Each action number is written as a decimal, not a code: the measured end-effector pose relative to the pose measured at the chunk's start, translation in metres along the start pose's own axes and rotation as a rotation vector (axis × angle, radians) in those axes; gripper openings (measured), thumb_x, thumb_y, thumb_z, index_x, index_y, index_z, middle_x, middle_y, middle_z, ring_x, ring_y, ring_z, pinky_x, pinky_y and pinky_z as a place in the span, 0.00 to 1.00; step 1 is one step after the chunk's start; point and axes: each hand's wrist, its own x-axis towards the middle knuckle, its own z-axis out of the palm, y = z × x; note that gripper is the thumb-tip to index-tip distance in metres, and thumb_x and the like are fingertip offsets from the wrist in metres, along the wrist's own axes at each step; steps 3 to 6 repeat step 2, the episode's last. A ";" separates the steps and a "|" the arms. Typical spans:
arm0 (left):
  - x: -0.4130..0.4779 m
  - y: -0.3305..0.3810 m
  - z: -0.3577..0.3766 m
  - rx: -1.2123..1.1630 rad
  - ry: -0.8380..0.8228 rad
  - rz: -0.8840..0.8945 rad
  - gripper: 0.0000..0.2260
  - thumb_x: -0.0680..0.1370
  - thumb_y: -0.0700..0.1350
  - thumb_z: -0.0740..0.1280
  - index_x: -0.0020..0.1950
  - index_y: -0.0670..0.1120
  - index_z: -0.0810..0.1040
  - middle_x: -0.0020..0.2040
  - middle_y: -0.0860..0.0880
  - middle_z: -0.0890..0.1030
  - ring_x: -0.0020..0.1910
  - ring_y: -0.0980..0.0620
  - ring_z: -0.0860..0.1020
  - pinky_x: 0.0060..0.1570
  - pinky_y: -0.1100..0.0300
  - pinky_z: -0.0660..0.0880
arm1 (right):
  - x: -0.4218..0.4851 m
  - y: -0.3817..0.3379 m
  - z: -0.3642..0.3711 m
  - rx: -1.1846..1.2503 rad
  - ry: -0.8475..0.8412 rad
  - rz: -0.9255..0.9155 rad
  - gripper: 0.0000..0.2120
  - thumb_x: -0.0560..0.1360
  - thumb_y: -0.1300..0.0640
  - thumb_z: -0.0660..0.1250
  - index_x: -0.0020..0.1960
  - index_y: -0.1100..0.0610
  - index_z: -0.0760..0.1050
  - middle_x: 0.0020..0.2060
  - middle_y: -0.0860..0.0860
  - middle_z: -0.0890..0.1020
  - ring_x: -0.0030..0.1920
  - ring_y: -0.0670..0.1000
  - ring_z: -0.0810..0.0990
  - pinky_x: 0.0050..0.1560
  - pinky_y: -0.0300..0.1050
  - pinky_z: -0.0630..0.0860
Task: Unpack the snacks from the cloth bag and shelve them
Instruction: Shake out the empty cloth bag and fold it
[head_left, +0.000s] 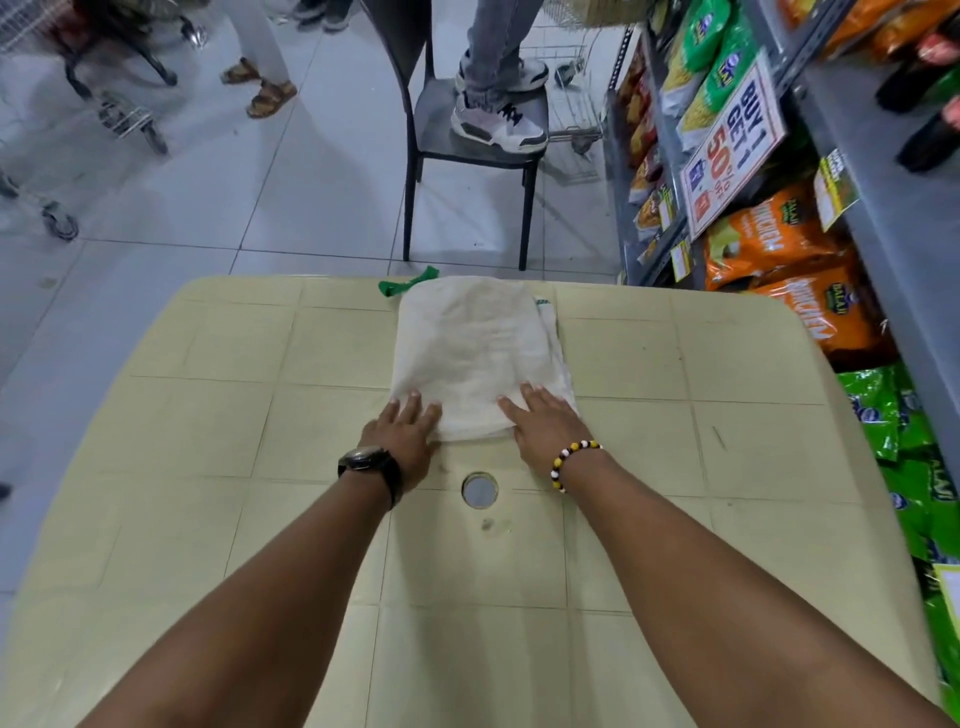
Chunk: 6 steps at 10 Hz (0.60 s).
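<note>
Yellow table (208, 415): both hands, left (402, 441) and right (543, 423), press flat, grip released, on seemingly folded cloth bag (478, 353).

1. The cloth bag (480, 358) lies flat on the table (208, 415), near its far edge, about midway across
2. The left hand (402, 434) rests on the bag's near left corner, the right hand (543, 421) on its near right corner
3. A hole (480, 489) in the tabletop sits just nearer than the bag, between the wrists
4. A chair (467, 140) stands on the floor beyond the table, with a person's feet on its seat
5. Shelves (857, 218) holding snack packets (769, 239) run along the table's right side
</note>
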 end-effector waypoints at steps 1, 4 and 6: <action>-0.015 0.006 -0.011 -0.005 0.049 0.022 0.38 0.80 0.60 0.61 0.81 0.51 0.41 0.82 0.46 0.49 0.80 0.43 0.50 0.77 0.46 0.57 | -0.028 -0.021 -0.020 0.113 0.046 0.032 0.27 0.83 0.48 0.51 0.80 0.49 0.48 0.80 0.56 0.49 0.79 0.56 0.49 0.78 0.55 0.50; -0.045 0.019 -0.029 -0.169 0.280 0.085 0.41 0.78 0.62 0.62 0.81 0.46 0.44 0.82 0.44 0.53 0.80 0.44 0.53 0.78 0.50 0.53 | -0.082 -0.046 -0.037 0.383 0.271 -0.017 0.26 0.82 0.49 0.56 0.78 0.48 0.55 0.79 0.53 0.56 0.78 0.53 0.56 0.76 0.47 0.58; -0.045 0.019 -0.029 -0.169 0.280 0.085 0.41 0.78 0.62 0.62 0.81 0.46 0.44 0.82 0.44 0.53 0.80 0.44 0.53 0.78 0.50 0.53 | -0.082 -0.046 -0.037 0.383 0.271 -0.017 0.26 0.82 0.49 0.56 0.78 0.48 0.55 0.79 0.53 0.56 0.78 0.53 0.56 0.76 0.47 0.58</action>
